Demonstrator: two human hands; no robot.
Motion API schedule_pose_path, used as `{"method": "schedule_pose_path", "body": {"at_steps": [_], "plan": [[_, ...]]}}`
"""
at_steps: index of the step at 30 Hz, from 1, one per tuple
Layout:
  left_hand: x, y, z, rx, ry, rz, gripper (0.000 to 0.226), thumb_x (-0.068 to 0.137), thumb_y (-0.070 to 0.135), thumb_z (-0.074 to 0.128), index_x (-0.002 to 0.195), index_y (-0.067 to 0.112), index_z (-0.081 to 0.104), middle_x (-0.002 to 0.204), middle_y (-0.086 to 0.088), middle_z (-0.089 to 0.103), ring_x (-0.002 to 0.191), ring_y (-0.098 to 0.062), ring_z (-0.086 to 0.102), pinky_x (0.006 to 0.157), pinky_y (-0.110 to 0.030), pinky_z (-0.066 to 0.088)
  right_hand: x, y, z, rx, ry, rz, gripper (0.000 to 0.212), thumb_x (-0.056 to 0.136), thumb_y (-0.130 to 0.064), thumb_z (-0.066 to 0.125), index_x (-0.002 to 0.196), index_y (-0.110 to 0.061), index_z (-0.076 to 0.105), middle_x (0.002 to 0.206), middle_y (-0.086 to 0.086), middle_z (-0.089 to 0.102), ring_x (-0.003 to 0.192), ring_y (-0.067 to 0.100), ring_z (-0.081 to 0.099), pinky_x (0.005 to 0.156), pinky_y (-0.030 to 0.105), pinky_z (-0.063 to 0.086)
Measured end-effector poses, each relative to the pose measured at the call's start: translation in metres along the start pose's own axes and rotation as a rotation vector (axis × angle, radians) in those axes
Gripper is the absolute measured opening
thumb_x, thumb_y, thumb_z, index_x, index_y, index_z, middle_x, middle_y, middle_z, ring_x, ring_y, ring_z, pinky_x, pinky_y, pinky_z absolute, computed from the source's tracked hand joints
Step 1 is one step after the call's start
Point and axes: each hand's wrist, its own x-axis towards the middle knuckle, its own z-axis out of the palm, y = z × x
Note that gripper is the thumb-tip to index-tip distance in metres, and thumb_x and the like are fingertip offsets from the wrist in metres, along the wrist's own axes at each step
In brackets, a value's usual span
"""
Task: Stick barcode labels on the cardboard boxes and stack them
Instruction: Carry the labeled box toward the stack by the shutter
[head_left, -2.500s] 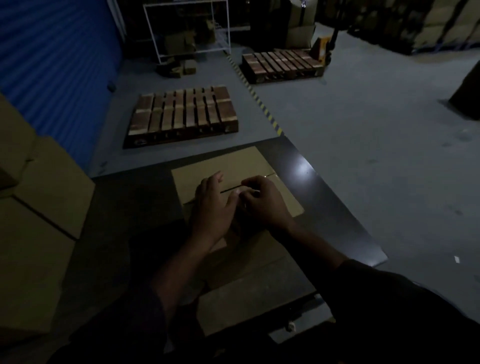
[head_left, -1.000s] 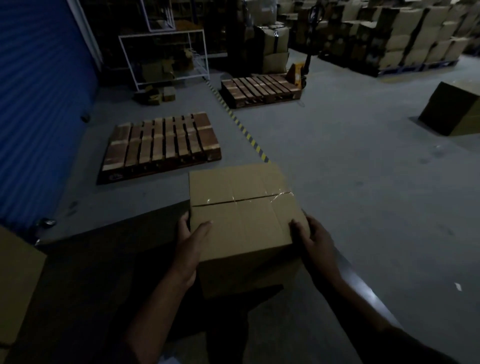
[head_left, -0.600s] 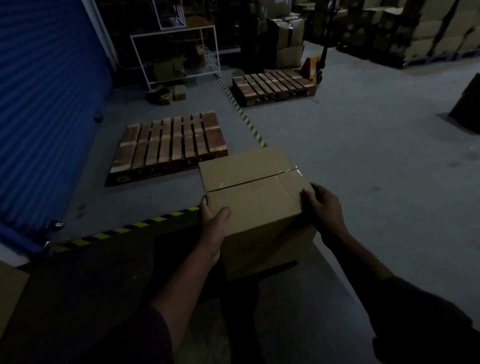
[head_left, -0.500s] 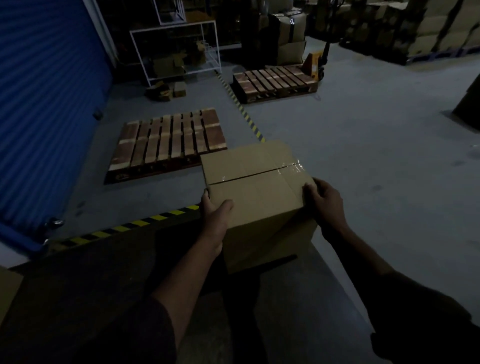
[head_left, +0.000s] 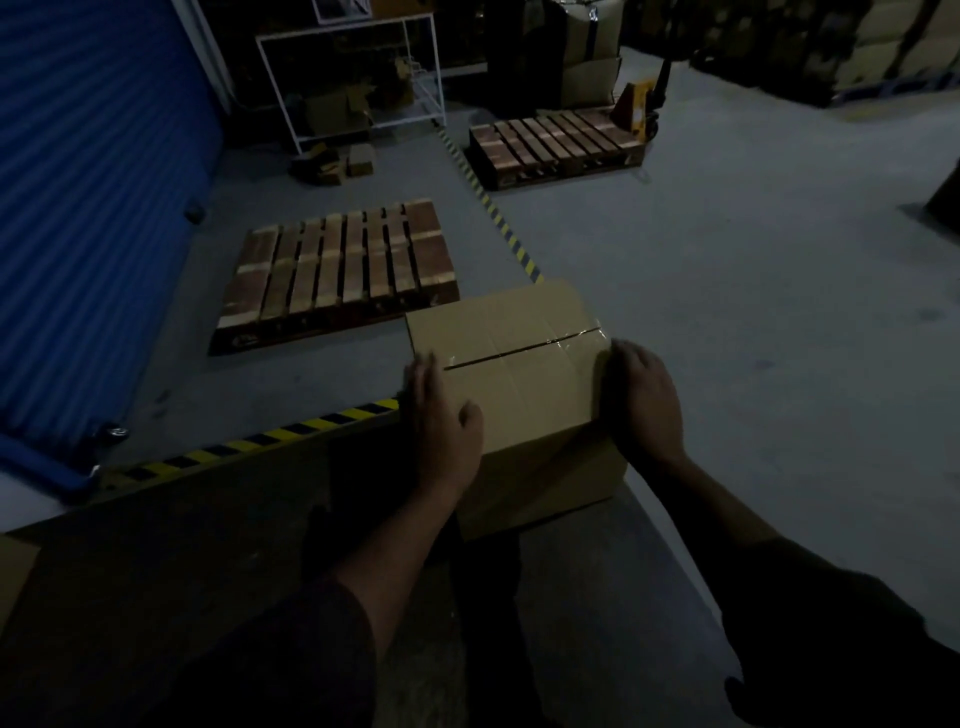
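Fingers (head_left: 423, 374) of the left hand (head_left: 441, 431) are pressed flat against the left side of the cardboard box (head_left: 511, 374), thumb hooked up over the top face, and the right hand (head_left: 641, 402) is clamped on the opposite side, fingers wrapped down the right wall. So it's a two-handed squeeze, box caught between both palms. The box sits out past the far edge of the dark counter (head_left: 208, 545), its top face tilted a touch toward the camera, a taped seam (head_left: 524, 351) running across it with the tape glinting near the right corner. Whether the box bottom touches the counter or hangs clear of it, hard to call in this gloom. No label can be made out on the faces showing.

Yellow-and-black hazard tape (head_left: 260, 444) lines the counter's far edge to the left of the box. Beyond it, on the grey floor (head_left: 727, 286), a wooden pallet (head_left: 337, 270) lies just ahead and left of the box, and a second pallet (head_left: 556, 145) lies further back with a yellow pallet jack (head_left: 636, 106) at its far end. A blue roller door (head_left: 93, 182) fills the left side, and a white metal rack (head_left: 353, 73) stands at the back.
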Motion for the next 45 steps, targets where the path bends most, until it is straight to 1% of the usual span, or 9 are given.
{"method": "schedule_pose_path", "body": {"at_steps": [3, 5, 11, 18, 28, 32, 37, 43, 45], "plan": [[0.001, 0.006, 0.001, 0.216, -0.116, 0.207, 0.054, 0.1, 0.022, 0.043, 0.149, 0.002, 0.055, 0.157, -0.019, 0.051, 0.152, -0.033, 0.039, 0.13, -0.054, 0.018, -0.005, -0.021, 0.007, -0.094, -0.132, -0.193, 0.051, 0.094, -0.02, 0.061, 0.144, -0.018, 0.052, 0.152, 0.005, 0.048, 0.138, 0.026, 0.045, 0.116, 0.051, 0.036], [-0.002, 0.005, -0.003, 0.259, -0.185, 0.247, 0.065, 0.098, 0.035, 0.029, 0.141, 0.001, 0.063, 0.151, -0.018, 0.058, 0.146, -0.033, 0.047, 0.127, -0.055, 0.025, -0.014, -0.042, 0.012, -0.046, -0.169, -0.245, 0.048, 0.096, -0.018, 0.062, 0.143, -0.015, 0.055, 0.152, 0.006, 0.049, 0.139, 0.026, 0.044, 0.116, 0.042, 0.035], [-0.013, -0.004, -0.028, 0.267, -0.285, 0.231, 0.053, 0.11, 0.032, 0.041, 0.157, 0.007, 0.047, 0.166, -0.009, 0.041, 0.157, -0.025, 0.03, 0.129, -0.036, 0.018, -0.038, -0.091, 0.018, 0.067, -0.221, -0.278, 0.047, 0.096, -0.016, 0.064, 0.141, -0.008, 0.055, 0.148, 0.012, 0.053, 0.137, 0.027, 0.048, 0.116, 0.039, 0.037], [-0.042, -0.025, -0.115, 0.14, 0.007, 0.163, 0.05, 0.106, 0.025, 0.061, 0.152, 0.009, 0.051, 0.16, -0.008, 0.046, 0.153, -0.023, 0.033, 0.126, -0.033, 0.026, -0.079, -0.18, 0.028, 0.361, -0.233, -0.281, 0.046, 0.096, -0.018, 0.063, 0.141, -0.018, 0.054, 0.14, 0.002, 0.058, 0.125, 0.021, 0.057, 0.098, 0.037, 0.052], [-0.122, -0.09, -0.308, 0.193, 0.46, -0.045, 0.058, 0.103, 0.052, 0.052, 0.151, 0.021, 0.051, 0.152, 0.006, 0.054, 0.141, -0.01, 0.048, 0.115, -0.028, 0.04, -0.158, -0.383, 0.055, 0.752, -0.448, -0.533, 0.043, 0.099, -0.023, 0.062, 0.141, -0.016, 0.055, 0.14, -0.001, 0.059, 0.117, 0.007, 0.058, 0.101, 0.034, 0.052], [-0.154, -0.113, -0.383, 0.275, 0.61, -0.115, 0.047, 0.105, 0.039, 0.062, 0.146, 0.018, 0.055, 0.144, 0.004, 0.059, 0.134, -0.013, 0.053, 0.11, -0.028, 0.043, -0.198, -0.462, 0.063, 0.842, -0.526, -0.621, 0.043, 0.098, -0.023, 0.064, 0.139, -0.013, 0.057, 0.137, 0.002, 0.062, 0.121, 0.012, 0.059, 0.102, 0.039, 0.052], [-0.183, -0.137, -0.465, 0.232, 0.733, -0.17, 0.058, 0.1, 0.055, 0.051, 0.149, 0.024, 0.051, 0.148, 0.008, 0.056, 0.133, -0.008, 0.051, 0.11, -0.027, 0.042, -0.24, -0.542, 0.067, 0.893, -0.596, -0.694, 0.043, 0.1, -0.025, 0.062, 0.14, -0.012, 0.055, 0.138, 0.001, 0.06, 0.122, 0.013, 0.057, 0.103, 0.036, 0.051], [-0.188, -0.175, -0.574, 0.103, 0.912, -0.22, 0.053, 0.105, 0.038, 0.063, 0.153, 0.023, 0.048, 0.152, 0.005, 0.052, 0.13, -0.002, 0.045, 0.093, -0.008, 0.035, -0.269, -0.641, 0.079, 0.816, -0.563, -0.767, 0.048, 0.1, -0.032, 0.061, 0.143, -0.015, 0.05, 0.142, 0.002, 0.057, 0.122, 0.011, 0.055, 0.102, 0.039, 0.052], [-0.184, -0.196, -0.617, 0.067, 0.948, -0.222, 0.055, 0.104, 0.039, 0.064, 0.154, 0.023, 0.047, 0.153, 0.005, 0.051, 0.133, -0.006, 0.047, 0.094, -0.015, 0.037, -0.273, -0.675, 0.088, 0.79, -0.522, -0.771, 0.051, 0.099, -0.036, 0.061, 0.144, -0.015, 0.048, 0.143, 0.003, 0.055, 0.125, 0.011, 0.053, 0.103, 0.041, 0.051]]}}
